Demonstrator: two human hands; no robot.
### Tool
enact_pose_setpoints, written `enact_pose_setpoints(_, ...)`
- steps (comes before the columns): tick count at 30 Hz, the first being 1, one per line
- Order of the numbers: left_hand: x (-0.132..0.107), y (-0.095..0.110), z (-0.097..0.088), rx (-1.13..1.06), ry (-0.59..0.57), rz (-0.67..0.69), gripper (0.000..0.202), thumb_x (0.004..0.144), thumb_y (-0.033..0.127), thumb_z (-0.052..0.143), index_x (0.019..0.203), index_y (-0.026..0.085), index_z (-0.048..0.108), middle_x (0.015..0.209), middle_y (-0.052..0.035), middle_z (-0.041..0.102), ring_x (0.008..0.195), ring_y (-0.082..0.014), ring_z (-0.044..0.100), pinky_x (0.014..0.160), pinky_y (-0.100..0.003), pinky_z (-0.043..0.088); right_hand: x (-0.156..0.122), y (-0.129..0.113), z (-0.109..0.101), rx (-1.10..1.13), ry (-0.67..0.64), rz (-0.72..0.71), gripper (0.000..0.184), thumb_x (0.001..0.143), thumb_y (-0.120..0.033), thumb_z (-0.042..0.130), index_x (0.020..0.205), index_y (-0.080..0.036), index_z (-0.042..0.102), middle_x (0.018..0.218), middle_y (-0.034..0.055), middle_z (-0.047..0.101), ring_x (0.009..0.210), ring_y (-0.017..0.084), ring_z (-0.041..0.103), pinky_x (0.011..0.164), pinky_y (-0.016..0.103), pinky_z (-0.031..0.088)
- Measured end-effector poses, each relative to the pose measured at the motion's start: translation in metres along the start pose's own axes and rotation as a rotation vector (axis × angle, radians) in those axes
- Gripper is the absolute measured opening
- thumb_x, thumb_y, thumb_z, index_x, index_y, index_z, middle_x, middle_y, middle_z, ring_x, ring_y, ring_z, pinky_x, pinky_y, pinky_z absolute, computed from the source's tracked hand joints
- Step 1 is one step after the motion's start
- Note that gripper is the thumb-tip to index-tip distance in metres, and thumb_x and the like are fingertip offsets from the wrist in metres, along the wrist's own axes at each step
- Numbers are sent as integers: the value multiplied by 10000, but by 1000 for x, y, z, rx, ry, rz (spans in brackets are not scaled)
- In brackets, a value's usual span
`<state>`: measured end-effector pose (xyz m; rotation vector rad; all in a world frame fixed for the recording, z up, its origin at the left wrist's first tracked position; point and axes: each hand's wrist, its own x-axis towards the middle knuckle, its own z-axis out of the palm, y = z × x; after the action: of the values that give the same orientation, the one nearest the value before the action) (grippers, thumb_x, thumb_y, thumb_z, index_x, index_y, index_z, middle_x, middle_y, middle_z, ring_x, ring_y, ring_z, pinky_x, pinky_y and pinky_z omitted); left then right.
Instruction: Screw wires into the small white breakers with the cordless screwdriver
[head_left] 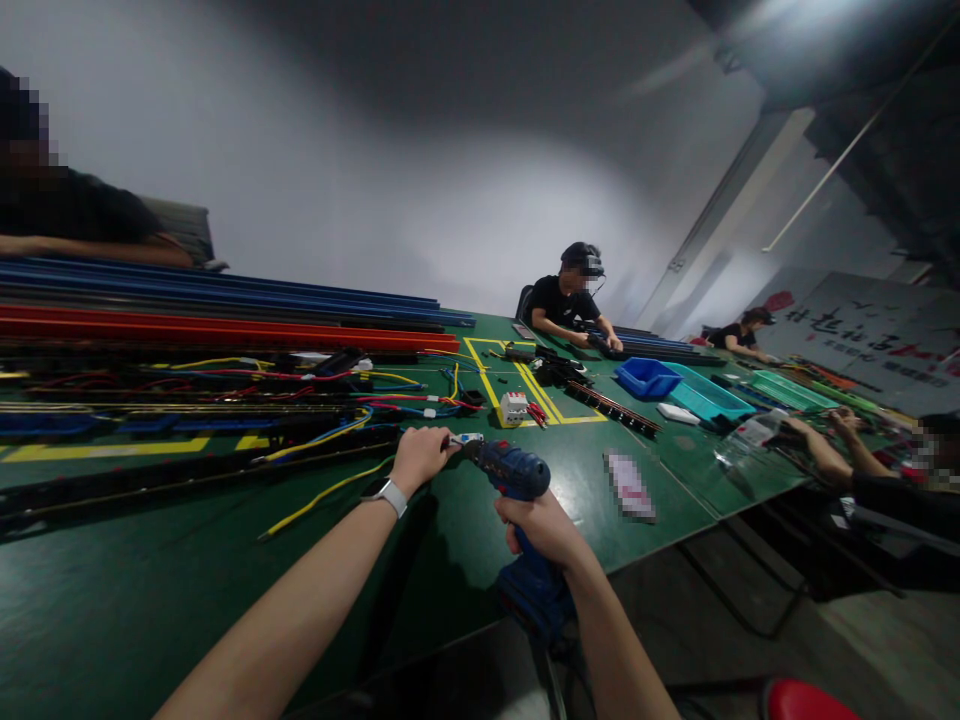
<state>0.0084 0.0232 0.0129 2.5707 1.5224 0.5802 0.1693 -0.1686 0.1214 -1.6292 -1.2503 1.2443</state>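
My right hand [544, 525] is wrapped round the grip of a blue cordless drill [517, 475], whose nose points left. My left hand [420, 455] is closed in a fist at the drill's front end, over the end of a long black rail [187, 475] on the green table [150, 590]. What the left fingers hold is hidden. A pale watch [386, 493] sits on my left wrist. A yellow wire [322, 497] lies just left of that hand.
Long red and blue rails [225, 320] and tangled coloured wires [300, 385] fill the left of the table. A white breaker [514, 407], blue bin [646, 378] and teal trays [709, 400] lie farther off. Other people work at the far end, right and upper left.
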Motion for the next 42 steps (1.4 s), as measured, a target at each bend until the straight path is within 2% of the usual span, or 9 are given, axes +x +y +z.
enact_pose_setpoints(21,1,-3,5,1,6,9,407,873,565,452,1043,269,675,948,-89,718,931,-269,633,790,-365,350,0,-1,0,-30,-10,9,73,731,-229,562,757,-183,511,479,-71,473,377,111,521,414,219,364)
enact_pose_setpoints(30,1,-1,2,-2,-6,4,394,876,552,456,1046,273,675,956,-85,719,945,-271,632,796,-366,356,1,2,0,1,-16,-23,90,735,-229,564,797,-179,523,544,-63,497,390,112,533,401,222,356)
enact_pose_setpoints(42,-1,2,-4,-20,-18,-21,394,869,546,480,1055,260,677,990,-99,718,969,-269,630,817,-366,362,-4,-5,1,-38,-7,11,70,736,-224,569,755,-187,512,466,-69,464,386,112,518,427,216,359)
